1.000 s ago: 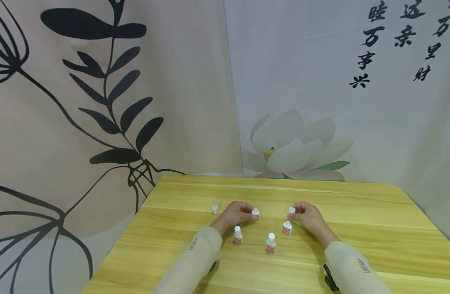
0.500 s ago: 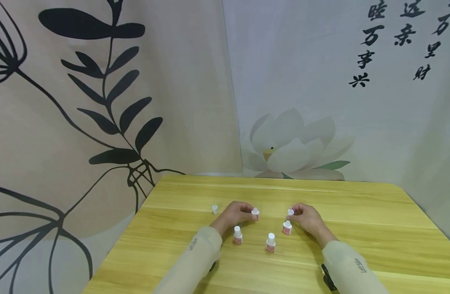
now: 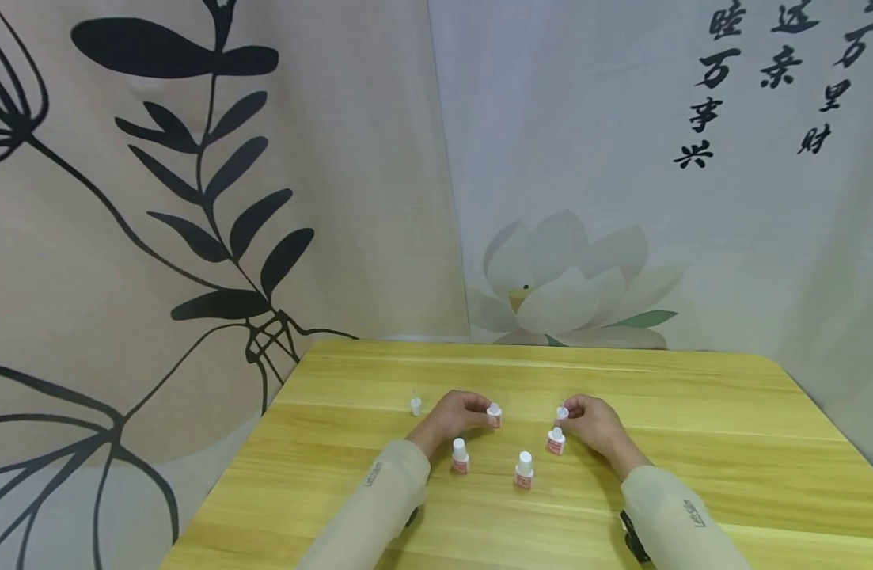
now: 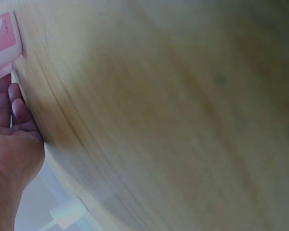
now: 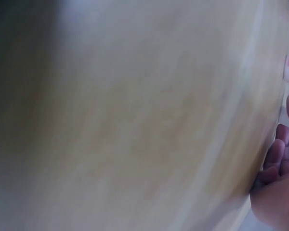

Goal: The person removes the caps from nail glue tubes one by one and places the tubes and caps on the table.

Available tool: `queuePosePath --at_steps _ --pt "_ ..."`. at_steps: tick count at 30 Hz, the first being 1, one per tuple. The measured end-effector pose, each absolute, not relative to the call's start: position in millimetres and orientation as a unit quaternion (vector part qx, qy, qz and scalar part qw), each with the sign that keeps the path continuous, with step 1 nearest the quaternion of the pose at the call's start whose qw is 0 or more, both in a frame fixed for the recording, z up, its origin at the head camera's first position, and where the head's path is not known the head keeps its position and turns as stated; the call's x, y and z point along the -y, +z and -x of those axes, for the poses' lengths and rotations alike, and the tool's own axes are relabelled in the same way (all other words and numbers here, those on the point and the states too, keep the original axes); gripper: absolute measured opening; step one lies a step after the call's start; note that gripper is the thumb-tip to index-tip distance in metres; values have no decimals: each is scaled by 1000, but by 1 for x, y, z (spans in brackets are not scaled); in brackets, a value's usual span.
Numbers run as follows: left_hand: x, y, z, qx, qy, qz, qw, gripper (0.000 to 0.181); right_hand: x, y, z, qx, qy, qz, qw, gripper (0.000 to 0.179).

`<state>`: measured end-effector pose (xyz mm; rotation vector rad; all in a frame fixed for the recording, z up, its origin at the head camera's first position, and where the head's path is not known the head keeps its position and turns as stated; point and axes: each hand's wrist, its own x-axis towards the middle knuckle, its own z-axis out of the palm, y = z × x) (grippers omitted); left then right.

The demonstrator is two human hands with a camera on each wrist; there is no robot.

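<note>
At the table [image 3: 664,388], my left hand [image 3: 457,416] grips a small bottle [image 3: 495,416], upright, its long axis vertical and top upward, white with a pinkish-red label; my right hand [image 3: 598,423] pinches a white cap [image 3: 562,413] near another upright bottle [image 3: 556,442]

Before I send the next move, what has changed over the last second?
The right hand has moved the small white piece it pinches slightly down and left in the head view. Nothing was visibly taken hold of or let go. The left hand still holds its bottle; the other three bottles and the white cap at left stayed put.
</note>
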<state>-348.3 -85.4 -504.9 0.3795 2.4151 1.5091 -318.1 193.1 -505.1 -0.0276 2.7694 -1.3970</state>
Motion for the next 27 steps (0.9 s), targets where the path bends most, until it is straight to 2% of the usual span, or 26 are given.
queuePosePath --at_steps 27 --pt "86 -503 349 -841 505 -133 142 19 -195 -510 319 -883 -468 10 27 31"
